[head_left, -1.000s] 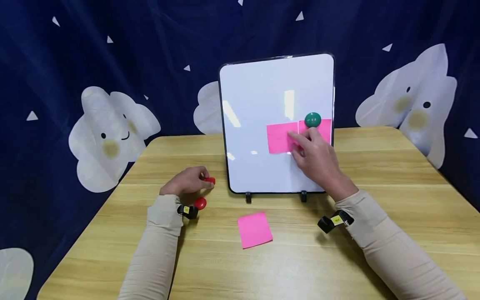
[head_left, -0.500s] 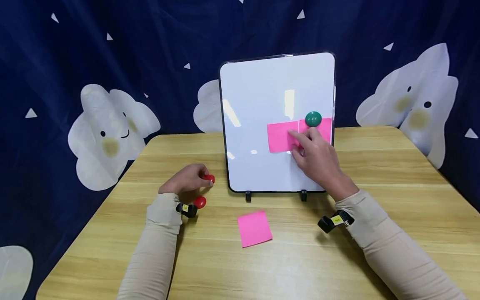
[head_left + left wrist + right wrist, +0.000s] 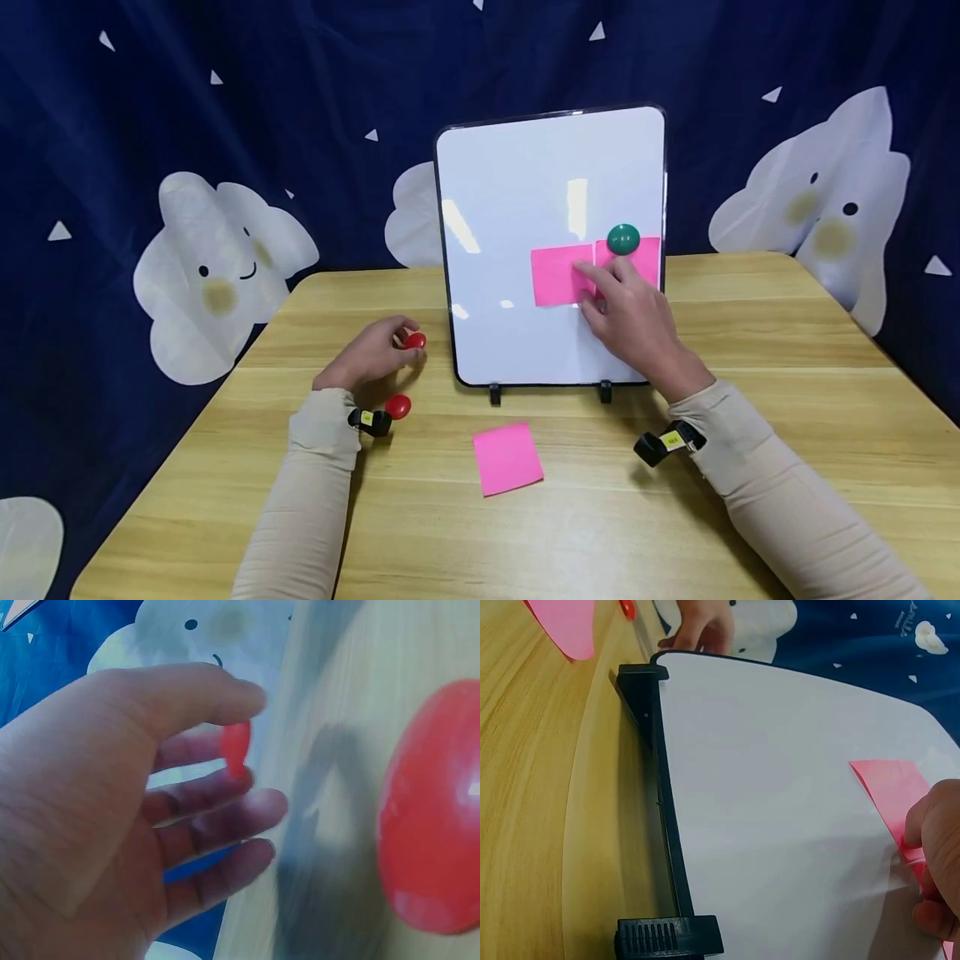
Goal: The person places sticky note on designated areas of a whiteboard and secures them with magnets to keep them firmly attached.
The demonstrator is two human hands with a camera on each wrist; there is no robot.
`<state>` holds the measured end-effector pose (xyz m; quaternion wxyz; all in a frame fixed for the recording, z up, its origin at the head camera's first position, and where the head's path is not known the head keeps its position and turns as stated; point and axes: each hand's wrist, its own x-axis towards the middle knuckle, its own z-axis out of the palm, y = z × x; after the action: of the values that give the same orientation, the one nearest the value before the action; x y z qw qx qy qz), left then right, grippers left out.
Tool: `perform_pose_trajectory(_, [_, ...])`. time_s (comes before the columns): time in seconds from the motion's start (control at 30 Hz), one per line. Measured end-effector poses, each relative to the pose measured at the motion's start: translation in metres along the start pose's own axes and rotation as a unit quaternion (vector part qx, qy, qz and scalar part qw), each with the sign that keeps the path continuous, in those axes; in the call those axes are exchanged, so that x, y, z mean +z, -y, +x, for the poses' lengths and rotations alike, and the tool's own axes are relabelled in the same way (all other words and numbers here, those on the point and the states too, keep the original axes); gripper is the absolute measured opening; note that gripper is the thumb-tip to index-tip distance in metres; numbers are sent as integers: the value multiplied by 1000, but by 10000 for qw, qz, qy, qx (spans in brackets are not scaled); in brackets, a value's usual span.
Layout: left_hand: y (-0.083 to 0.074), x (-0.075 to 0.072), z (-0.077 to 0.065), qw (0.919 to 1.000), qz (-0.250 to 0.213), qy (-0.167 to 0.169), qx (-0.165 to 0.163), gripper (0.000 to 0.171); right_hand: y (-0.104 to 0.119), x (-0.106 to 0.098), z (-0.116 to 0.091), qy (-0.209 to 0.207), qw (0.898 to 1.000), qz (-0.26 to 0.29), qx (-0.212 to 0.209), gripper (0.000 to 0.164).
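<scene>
Hands [image 3: 373, 352] [image 3: 636, 323] well apart, right higher

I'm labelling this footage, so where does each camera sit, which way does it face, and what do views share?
Head: worn there, facing forward and down at whiteboard and table; sleeves, left hand and right hand show.
Left wrist: worn there, facing the left hand, which pinches a red disc.
Right wrist: worn there, looking across the whiteboard; right hand at the right edge, left hand at the top.
Shared: head and right wrist both show the whiteboard and both hands.
</scene>
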<state>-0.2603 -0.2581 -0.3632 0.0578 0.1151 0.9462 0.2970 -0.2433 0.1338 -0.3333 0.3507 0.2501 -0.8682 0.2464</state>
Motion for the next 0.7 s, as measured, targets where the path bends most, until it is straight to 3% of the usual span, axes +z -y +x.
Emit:
perform_pose_trajectory(0.2, [0,0,3,9972,205,-630,356,33,-1,0,0,-73,9999,59,-44,47])
perform_pose_trajectory(0.4, [-1,0,5,9926,254,-1021,605,31,-1,0,-1,-47,9999,37,-101,46])
perform_pose_trajectory(0.7, [-6,-1,3,9905,153,-1191,672,27,-2,-1,0,17,9997,-53,-242,42])
